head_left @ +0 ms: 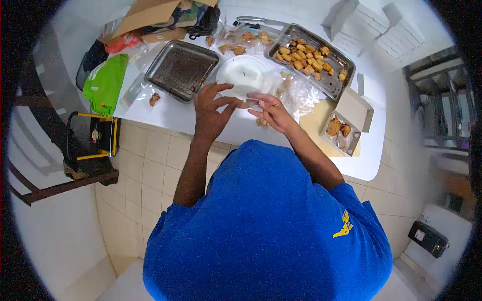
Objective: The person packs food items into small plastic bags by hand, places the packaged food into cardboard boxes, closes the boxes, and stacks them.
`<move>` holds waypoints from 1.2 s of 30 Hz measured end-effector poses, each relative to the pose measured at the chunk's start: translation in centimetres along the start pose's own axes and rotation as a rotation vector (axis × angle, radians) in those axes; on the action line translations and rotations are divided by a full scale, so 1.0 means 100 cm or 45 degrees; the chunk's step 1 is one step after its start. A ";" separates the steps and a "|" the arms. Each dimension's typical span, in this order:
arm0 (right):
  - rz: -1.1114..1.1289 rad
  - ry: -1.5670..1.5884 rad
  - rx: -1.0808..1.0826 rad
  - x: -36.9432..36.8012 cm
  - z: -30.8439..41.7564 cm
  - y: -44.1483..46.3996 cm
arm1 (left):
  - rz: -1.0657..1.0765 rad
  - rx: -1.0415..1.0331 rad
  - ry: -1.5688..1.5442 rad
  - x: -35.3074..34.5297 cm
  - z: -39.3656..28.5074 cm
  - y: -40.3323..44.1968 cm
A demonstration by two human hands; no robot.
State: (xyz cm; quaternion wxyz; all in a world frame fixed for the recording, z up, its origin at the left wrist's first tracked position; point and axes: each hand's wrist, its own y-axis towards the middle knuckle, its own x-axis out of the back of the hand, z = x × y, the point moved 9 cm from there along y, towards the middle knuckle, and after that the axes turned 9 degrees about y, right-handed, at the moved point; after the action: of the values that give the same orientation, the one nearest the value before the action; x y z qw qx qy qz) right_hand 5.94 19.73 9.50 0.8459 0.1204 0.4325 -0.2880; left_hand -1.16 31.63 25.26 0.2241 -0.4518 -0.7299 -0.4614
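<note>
Over the front edge of the white table, my left hand [216,108] pinches with thumb and forefinger a thin, see-through piece of plastic [245,104]. My right hand [273,113] has its fingers around the other side of it, some blurred and whitish behind the film. Just beyond the hands lies a round white plate [243,71]. To its right is a crinkled heap of clear plastic bags [301,95]. Below my right hand, a small browned food piece [261,122] sits near the table edge.
A dark metal tray [173,72] stands left; another tray [337,60] holds several browned pieces. An open cardboard box [355,113] with food is at right. Bagged pieces [240,40], tongs [261,20], a green bag [108,83] and stacked white boxes [399,37] surround the table.
</note>
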 end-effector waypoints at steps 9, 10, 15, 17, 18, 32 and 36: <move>-0.029 0.092 0.046 0.009 0.012 -0.004 | -0.011 -0.026 -0.012 0.001 -0.008 0.006; -0.055 0.099 0.022 0.012 0.008 -0.007 | 0.032 0.082 -0.107 -0.005 -0.001 0.001; -0.088 0.055 -0.113 0.012 -0.007 -0.008 | 0.346 1.100 -1.280 -0.080 0.059 -0.049; -0.150 0.100 -0.112 0.018 -0.016 -0.007 | 0.305 1.203 -1.559 -0.106 0.072 -0.069; -0.181 0.121 -0.111 0.020 -0.020 -0.007 | 0.268 1.224 -1.721 -0.119 0.075 -0.078; -0.304 0.042 -0.146 0.052 -0.035 -0.030 | 0.351 1.246 -1.365 -0.146 0.105 -0.107; -0.395 -0.233 -0.235 0.072 -0.026 -0.033 | 0.489 1.185 -1.247 -0.152 0.108 -0.115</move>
State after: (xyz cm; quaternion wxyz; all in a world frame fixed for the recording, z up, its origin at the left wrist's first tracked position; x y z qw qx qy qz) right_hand 5.57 15.53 2.29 0.8346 -0.0525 0.3918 -0.3837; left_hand -2.66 32.27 3.44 0.1174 -0.5856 -0.7759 0.2033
